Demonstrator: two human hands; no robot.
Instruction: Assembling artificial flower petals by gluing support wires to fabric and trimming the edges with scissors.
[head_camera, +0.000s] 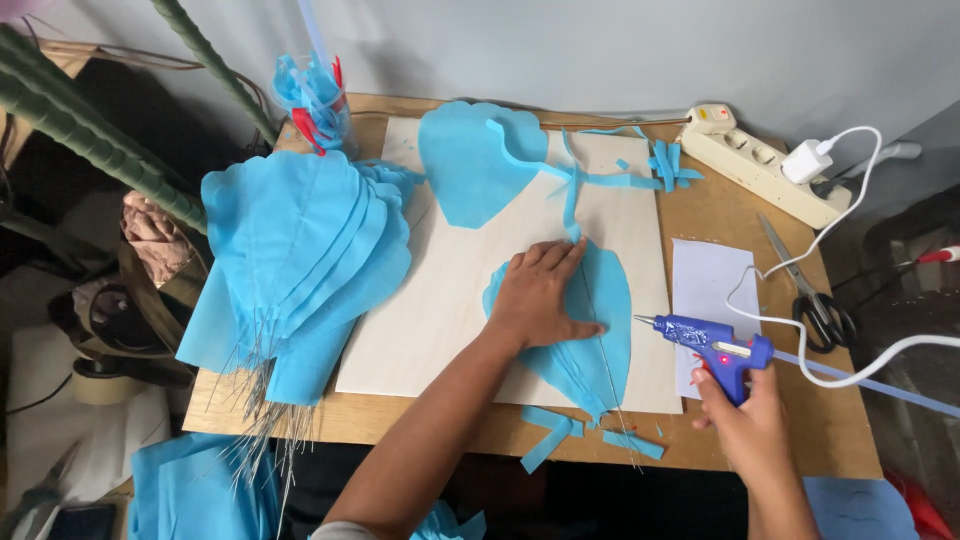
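Observation:
My left hand (537, 295) lies flat with spread fingers on a light blue petal-shaped fabric piece (605, 340) that has a thin wire (597, 345) running down its middle. The petal rests on a pale board (440, 300). My right hand (745, 425) grips the handle of a blue hot glue gun (705, 338), held to the right of the petal with its nozzle pointing left toward the wire. A second blue petal (470, 165) lies at the board's far edge.
A stack of finished blue petals with wire stems (295, 260) covers the table's left side. Black scissors (815, 300), a white paper sheet (705, 285) and a power strip (765, 165) with a white cable sit on the right. Blue fabric scraps (665, 165) lie about.

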